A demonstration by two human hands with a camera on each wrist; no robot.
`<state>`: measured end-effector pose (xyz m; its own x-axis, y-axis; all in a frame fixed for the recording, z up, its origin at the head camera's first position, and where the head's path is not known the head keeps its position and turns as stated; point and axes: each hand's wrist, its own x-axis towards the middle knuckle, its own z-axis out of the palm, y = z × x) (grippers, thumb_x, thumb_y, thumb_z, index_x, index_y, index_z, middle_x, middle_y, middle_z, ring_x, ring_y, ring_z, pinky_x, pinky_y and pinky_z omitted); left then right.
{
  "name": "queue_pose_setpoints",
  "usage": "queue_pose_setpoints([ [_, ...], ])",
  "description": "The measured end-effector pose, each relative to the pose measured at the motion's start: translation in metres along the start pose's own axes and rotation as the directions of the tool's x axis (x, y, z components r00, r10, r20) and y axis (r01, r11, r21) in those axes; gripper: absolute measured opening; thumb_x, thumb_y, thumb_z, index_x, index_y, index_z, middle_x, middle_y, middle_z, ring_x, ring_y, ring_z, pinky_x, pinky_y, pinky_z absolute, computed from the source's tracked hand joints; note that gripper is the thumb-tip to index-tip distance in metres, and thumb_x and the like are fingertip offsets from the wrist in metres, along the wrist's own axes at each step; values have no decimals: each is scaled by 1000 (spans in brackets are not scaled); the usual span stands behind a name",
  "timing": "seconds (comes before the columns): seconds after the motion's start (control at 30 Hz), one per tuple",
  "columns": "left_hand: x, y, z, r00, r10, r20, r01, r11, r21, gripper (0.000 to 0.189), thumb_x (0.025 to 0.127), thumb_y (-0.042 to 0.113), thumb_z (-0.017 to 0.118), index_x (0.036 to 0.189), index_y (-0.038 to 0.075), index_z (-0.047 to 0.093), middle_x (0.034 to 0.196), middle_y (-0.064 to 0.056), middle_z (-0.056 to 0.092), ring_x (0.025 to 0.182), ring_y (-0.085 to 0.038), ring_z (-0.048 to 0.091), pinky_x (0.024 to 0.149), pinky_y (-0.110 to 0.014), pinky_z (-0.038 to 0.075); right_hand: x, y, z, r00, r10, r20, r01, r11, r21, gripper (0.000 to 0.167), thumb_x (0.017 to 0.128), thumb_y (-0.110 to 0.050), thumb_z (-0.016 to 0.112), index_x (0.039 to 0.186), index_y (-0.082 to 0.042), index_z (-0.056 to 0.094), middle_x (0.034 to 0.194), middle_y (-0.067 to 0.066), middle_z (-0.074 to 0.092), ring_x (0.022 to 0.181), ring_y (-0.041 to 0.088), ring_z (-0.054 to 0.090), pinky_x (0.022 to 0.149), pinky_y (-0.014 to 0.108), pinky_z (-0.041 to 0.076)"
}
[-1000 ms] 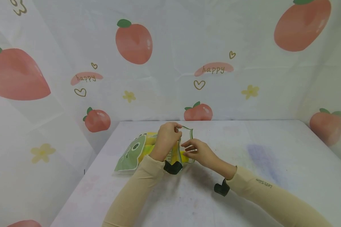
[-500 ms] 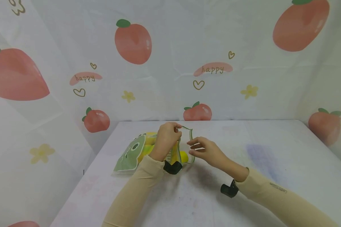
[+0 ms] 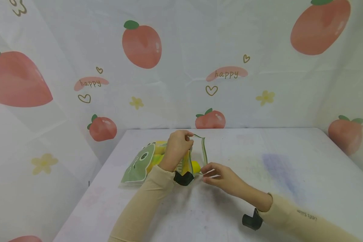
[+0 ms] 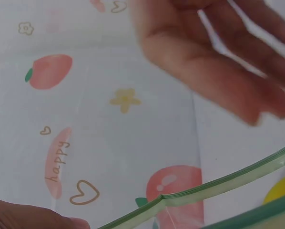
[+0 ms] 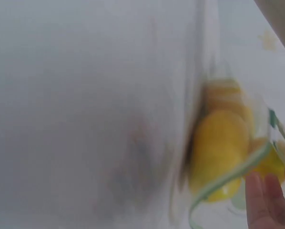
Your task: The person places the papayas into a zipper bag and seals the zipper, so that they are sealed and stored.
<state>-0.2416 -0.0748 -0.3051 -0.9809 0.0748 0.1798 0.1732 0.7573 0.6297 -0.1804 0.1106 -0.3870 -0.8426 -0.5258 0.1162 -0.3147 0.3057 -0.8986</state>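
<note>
A clear zip bag (image 3: 135, 168) with a green animal face lies at the left of the table, its mouth facing right. Inside are several rounded yellow and yellow-green fruit-like things (image 5: 221, 143). My left hand (image 3: 176, 148) pinches the bag's upper edge, holding the mouth apart. Green zip strips (image 4: 228, 179) frame the gap in the left wrist view. A yellow piece (image 3: 195, 167) shows just inside the mouth. At the mouth's lower right corner is my right hand (image 3: 220, 176), fingers loosely bent and parted from the thumb, fingertips right at the rim.
The white table (image 3: 290, 161) has a bluish smudge to the right. A white cloth (image 3: 181, 40) printed with red fruit hangs behind it. Black wrist camera mounts (image 3: 252, 220) sit below both forearms.
My right hand has drawn back from the bag's mouth to the right, then come down toward its lower corner. The left hand and bag have stayed in place.
</note>
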Motion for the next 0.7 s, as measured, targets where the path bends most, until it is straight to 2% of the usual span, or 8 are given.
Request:
queue_pose_setpoints([
  [0.17,0,0,0,1000,1,0,-1,1000,-4,23,87,7,63,107,6,74,79,-5,62,56,-13,49,50,-21,39,-2,4,14,997,19,77,-22,999,35,34,92,-19,65,117,3,60,117,20,63,102,29,65,88,38,53],
  [0.27,-1,1,0,1000,5,-2,-5,1000,-10,22,87,7,63,107,6,74,79,-5,62,54,-13,47,50,-21,38,-1,7,22,995,23,101,-28,998,49,34,92,-18,65,118,4,59,114,19,64,99,27,66,85,33,52],
  [0.37,-2,1,0,1000,14,-4,-14,1000,-14,22,88,7,63,107,6,74,79,-5,63,51,-12,44,49,-21,37,2,10,30,995,8,96,-15,997,72,33,92,-15,65,116,6,58,108,18,65,95,26,66,81,24,51],
  [0.47,-2,1,0,1000,24,-11,-24,1000,-15,22,87,7,64,107,6,74,78,-5,62,50,-11,44,48,-20,37,6,12,35,997,22,71,-29,995,98,33,91,-14,65,115,8,57,104,16,66,92,24,66,78,21,51],
  [0.57,-2,0,0,999,31,-15,-31,999,-16,22,87,7,64,107,6,74,77,-5,62,50,-11,44,49,-20,37,10,11,39,997,68,47,-74,986,148,37,91,-16,65,115,10,55,103,13,65,91,21,67,79,26,54],
  [0.7,-3,0,1,999,28,-16,-28,999,-20,21,87,8,65,107,6,73,77,-4,61,52,-11,44,50,-21,37,14,12,44,992,125,28,-127,954,270,36,92,-13,62,116,13,51,101,16,66,92,24,67,81,36,57],
])
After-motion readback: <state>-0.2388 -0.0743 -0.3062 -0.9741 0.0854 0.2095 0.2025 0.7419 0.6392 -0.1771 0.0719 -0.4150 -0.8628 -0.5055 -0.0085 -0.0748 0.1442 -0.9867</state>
